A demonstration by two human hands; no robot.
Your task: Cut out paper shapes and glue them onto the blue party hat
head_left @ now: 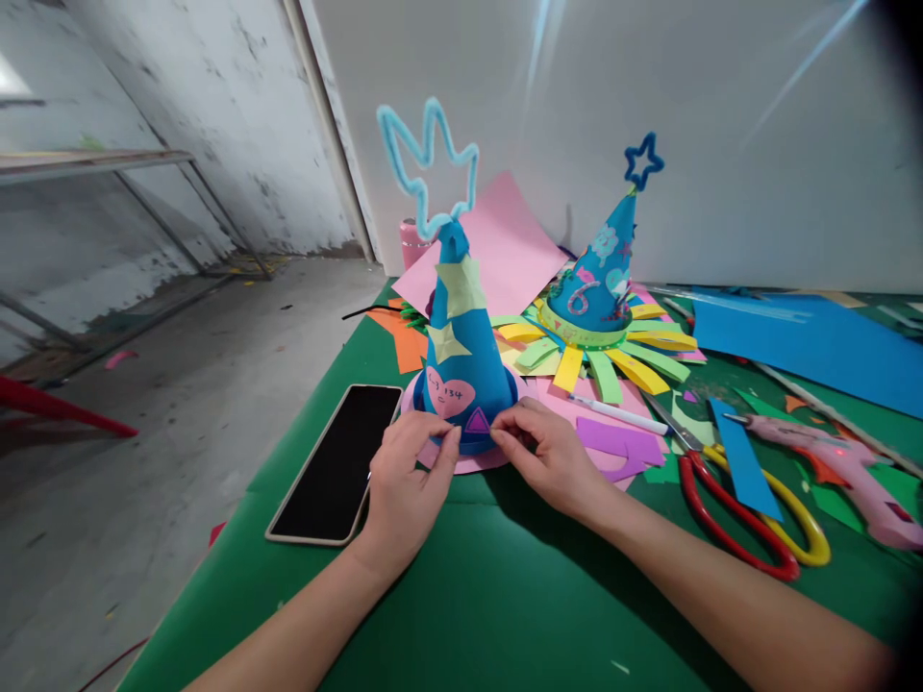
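Observation:
A blue paper cone hat with a pink brim stands upright on the green table, topped by a light blue fuzzy wire shape. Two pale green stars, a pink heart with writing and a small purple triangle are on its front. Left of the triangle, my left hand has thumb and forefinger pinched at the hat's lower edge. On the triangle's right side my right hand is pinched too, fingertips close to the hat. Whatever lies between the fingertips of either hand is too small to make out.
A phone lies left of the hat. Behind stands a second decorated cone hat with yellow and green strips. To the right are a white pen, red and yellow scissors, a pink glue gun and blue paper.

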